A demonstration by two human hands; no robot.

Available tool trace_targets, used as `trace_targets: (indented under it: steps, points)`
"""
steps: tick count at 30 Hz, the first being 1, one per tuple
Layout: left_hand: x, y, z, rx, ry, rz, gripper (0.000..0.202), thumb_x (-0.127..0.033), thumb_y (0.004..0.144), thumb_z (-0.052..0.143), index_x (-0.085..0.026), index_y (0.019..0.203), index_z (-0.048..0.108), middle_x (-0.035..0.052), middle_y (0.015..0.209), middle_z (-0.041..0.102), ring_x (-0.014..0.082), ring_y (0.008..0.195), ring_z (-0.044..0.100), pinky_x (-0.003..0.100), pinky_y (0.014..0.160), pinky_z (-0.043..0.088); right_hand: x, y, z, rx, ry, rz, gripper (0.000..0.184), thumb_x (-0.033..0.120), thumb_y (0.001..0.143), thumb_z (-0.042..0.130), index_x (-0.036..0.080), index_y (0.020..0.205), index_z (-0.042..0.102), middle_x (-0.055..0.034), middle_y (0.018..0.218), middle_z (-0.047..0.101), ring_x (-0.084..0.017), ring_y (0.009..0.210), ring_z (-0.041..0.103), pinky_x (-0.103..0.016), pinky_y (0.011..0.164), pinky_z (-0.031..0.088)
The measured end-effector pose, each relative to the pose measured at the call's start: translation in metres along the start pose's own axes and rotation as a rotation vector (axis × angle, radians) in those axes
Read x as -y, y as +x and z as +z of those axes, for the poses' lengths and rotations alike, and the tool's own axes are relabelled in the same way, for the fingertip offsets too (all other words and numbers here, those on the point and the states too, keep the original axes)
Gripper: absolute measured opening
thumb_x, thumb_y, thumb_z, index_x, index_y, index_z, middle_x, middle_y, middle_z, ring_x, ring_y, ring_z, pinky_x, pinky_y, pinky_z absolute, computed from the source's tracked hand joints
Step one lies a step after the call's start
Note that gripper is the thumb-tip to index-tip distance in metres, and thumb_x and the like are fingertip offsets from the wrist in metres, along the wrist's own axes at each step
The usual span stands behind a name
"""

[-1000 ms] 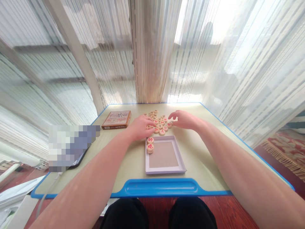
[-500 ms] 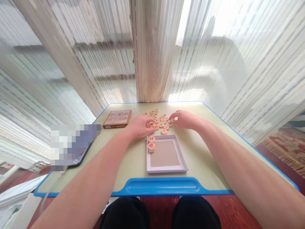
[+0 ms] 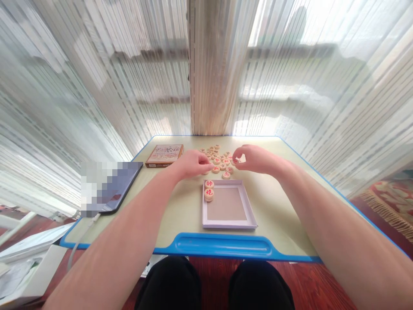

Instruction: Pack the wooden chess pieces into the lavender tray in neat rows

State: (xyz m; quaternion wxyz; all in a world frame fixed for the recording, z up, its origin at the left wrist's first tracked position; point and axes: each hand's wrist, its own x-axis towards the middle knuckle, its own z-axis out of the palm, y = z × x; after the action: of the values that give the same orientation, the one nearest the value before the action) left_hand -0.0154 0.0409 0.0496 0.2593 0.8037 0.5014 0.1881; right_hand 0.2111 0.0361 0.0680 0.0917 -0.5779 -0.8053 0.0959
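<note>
Several round wooden Chinese chess pieces (image 3: 226,162), marked in red or dark characters, lie in a loose cluster on the table's far half. At the cluster's left edge is my left hand (image 3: 192,164), its fingers curled and thumb drawn in; whatever lies between the fingertips is too small to make out. My right hand (image 3: 256,158) reaches the right edge, thumb and forefinger curved round a red-marked piece (image 3: 237,161). Nearer me stands a shallow pale box tray (image 3: 226,211). Along its left side sit a red-marked piece (image 3: 209,184) and a short stack (image 3: 209,194).
A flat brown printed box (image 3: 164,155) lies at the far left of the blue-edged table (image 3: 274,224). A dark tablet (image 3: 124,191) with a cable (image 3: 77,243) rests at the left edge. Sheer curtains (image 3: 209,69) hang behind the table.
My left hand's fingers have drawn closer together at the cluster's left side. My right hand stays at the right side, its fingers more curved. The camera view has shifted slightly.
</note>
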Motion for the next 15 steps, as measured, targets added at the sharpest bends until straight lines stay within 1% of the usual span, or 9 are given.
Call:
trace_targets:
  steps: [2, 4, 6, 8, 10, 12, 15]
  points:
    - [-0.001, -0.002, -0.001, 0.085, -0.016, -0.003, 0.027, -0.041, 0.067, 0.060, -0.016, 0.058, 0.060, -0.0015, 0.056, 0.054, 0.0105, 0.053, 0.044, 0.024, 0.048, 0.029, 0.010, -0.006, -0.004, 0.016, 0.053, -0.094, 0.025, 0.027, 0.071, 0.060, 0.023, 0.094, 0.068, -0.0038, 0.102, 0.063, -0.016, 0.080, 0.056, -0.024, 0.065, 0.042]
    - [-0.002, -0.004, -0.002, 0.118, 0.018, 0.012, 0.028, -0.038, 0.067, 0.059, -0.017, 0.050, 0.052, -0.0032, 0.050, 0.043, 0.0087, 0.048, 0.034, 0.025, 0.046, 0.023, 0.026, -0.014, -0.007, 0.095, 0.105, -0.196, 0.026, 0.028, 0.070, 0.061, 0.024, 0.095, 0.068, -0.0024, 0.097, 0.064, -0.014, 0.076, 0.055, -0.024, 0.064, 0.040]
    - [-0.001, -0.005, -0.002, 0.092, 0.075, 0.032, 0.031, -0.034, 0.067, 0.057, -0.017, 0.045, 0.042, -0.0040, 0.047, 0.031, 0.0079, 0.047, 0.025, 0.027, 0.046, 0.018, 0.044, -0.024, -0.007, 0.204, 0.132, -0.286, 0.025, 0.028, 0.071, 0.062, 0.024, 0.095, 0.068, -0.0009, 0.086, 0.063, -0.011, 0.066, 0.052, -0.023, 0.060, 0.038]
    - [0.000, -0.005, -0.002, 0.046, 0.108, 0.048, 0.034, -0.031, 0.067, 0.055, -0.017, 0.043, 0.035, -0.0040, 0.047, 0.024, 0.0078, 0.048, 0.020, 0.028, 0.047, 0.015, 0.060, -0.035, -0.006, 0.277, 0.143, -0.388, 0.026, 0.025, 0.072, 0.061, 0.025, 0.096, 0.069, 0.0014, 0.076, 0.059, -0.010, 0.062, 0.049, -0.023, 0.058, 0.036]
    - [0.001, -0.005, -0.001, 0.016, 0.110, 0.064, 0.034, -0.030, 0.067, 0.053, -0.018, 0.044, 0.033, -0.0038, 0.049, 0.022, 0.0079, 0.048, 0.020, 0.028, 0.048, 0.015, 0.073, -0.043, -0.003, 0.318, 0.099, -0.436, 0.025, 0.022, 0.072, 0.061, 0.025, 0.096, 0.069, 0.0023, 0.071, 0.057, -0.009, 0.058, 0.046, -0.022, 0.056, 0.033]
    - [0.002, -0.005, -0.001, -0.002, 0.113, 0.078, 0.034, -0.031, 0.067, 0.054, -0.018, 0.043, 0.034, -0.0036, 0.049, 0.022, 0.0082, 0.048, 0.020, 0.028, 0.048, 0.016, 0.081, -0.048, 0.000, 0.329, 0.032, -0.433, 0.026, 0.022, 0.072, 0.062, 0.025, 0.096, 0.070, 0.0020, 0.069, 0.056, -0.008, 0.055, 0.043, -0.023, 0.053, 0.031]
    - [0.002, -0.007, -0.002, 0.039, 0.104, 0.075, 0.032, -0.033, 0.066, 0.054, -0.017, 0.043, 0.039, -0.0032, 0.048, 0.027, 0.0087, 0.048, 0.023, 0.028, 0.048, 0.017, 0.085, -0.049, 0.004, 0.319, -0.054, -0.400, 0.028, 0.022, 0.071, 0.062, 0.026, 0.097, 0.070, 0.0006, 0.071, 0.059, -0.009, 0.054, 0.043, -0.023, 0.052, 0.028]
